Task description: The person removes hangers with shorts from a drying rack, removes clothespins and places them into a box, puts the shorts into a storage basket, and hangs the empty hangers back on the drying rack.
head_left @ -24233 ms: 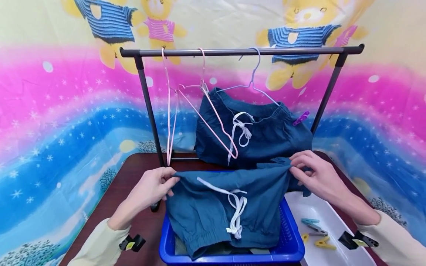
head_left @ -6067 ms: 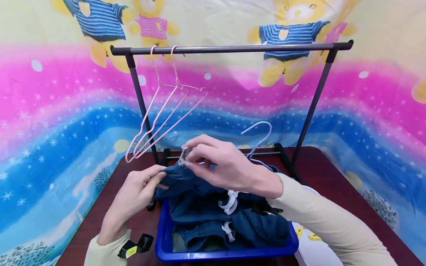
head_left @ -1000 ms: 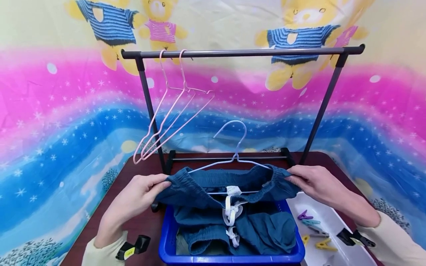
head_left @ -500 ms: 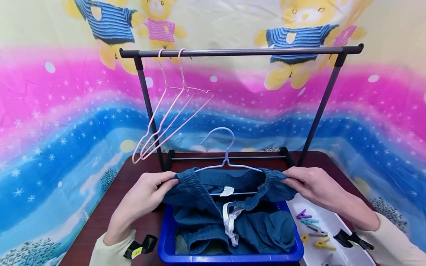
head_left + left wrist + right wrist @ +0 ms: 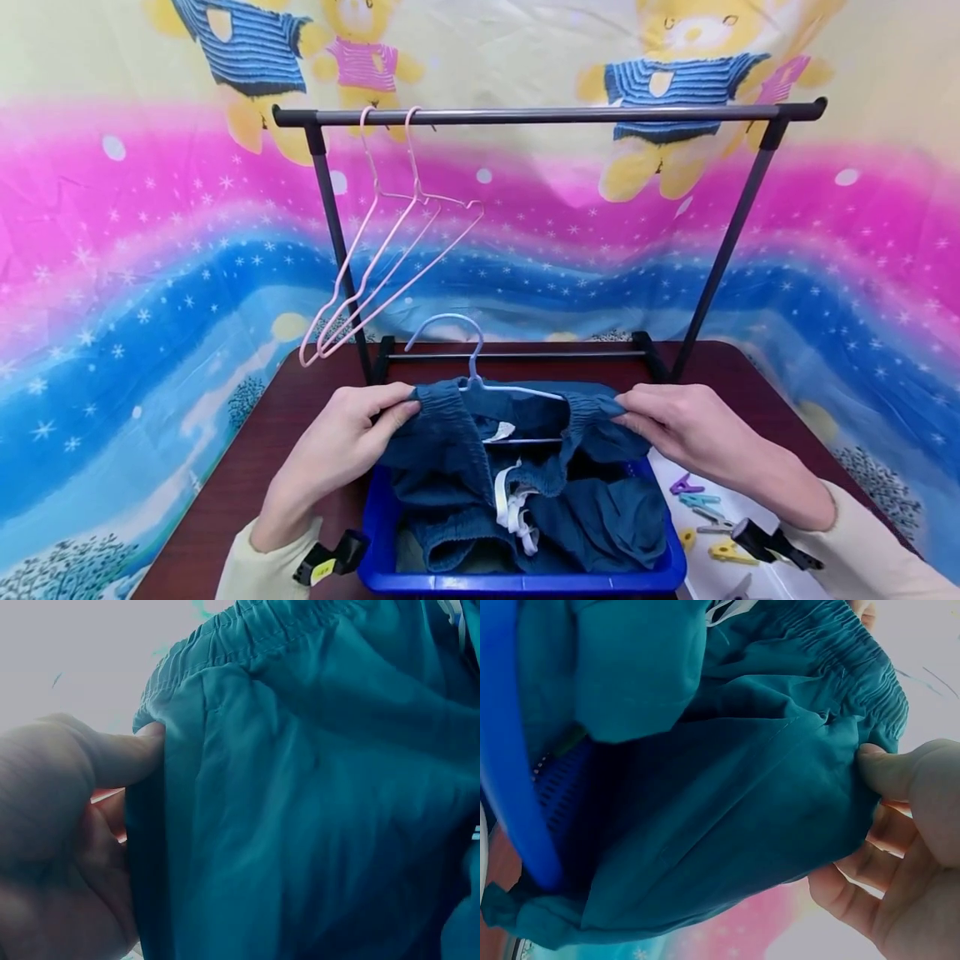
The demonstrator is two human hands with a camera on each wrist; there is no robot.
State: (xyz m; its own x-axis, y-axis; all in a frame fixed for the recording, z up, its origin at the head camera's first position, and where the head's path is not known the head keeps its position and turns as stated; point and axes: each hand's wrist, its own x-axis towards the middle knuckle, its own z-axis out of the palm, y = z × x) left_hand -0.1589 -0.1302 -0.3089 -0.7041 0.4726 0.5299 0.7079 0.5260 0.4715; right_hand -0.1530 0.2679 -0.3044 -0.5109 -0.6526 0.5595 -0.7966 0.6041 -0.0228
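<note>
Both hands stretch a pair of dark blue drawstring shorts (image 5: 442,442) over the blue basket. My left hand (image 5: 348,437) pinches one side of the elastic waistband between thumb and fingers; in the left wrist view its thumb lies on the cloth just below the gathers. My right hand (image 5: 697,429) pinches the opposite side, as the right wrist view also shows. A lavender wire hanger (image 5: 525,390) sits inside the waistband, its hook leaning left and its lower bar crossing the opening near a white label (image 5: 501,432). A white drawstring (image 5: 512,508) hangs at the front.
More dark blue cloth (image 5: 607,525) fills the blue basket (image 5: 525,582). A white tray (image 5: 772,583) at right holds several pegs, including a purple peg (image 5: 686,484). Two pink hangers (image 5: 415,179) hang at the left of the dark rack (image 5: 555,115), behind the hands.
The purple peg and lavender hanger have left the rack with the hung shorts since the oldest frame. Over the last second, the hands draw closer together and the hanger slides left and lower.
</note>
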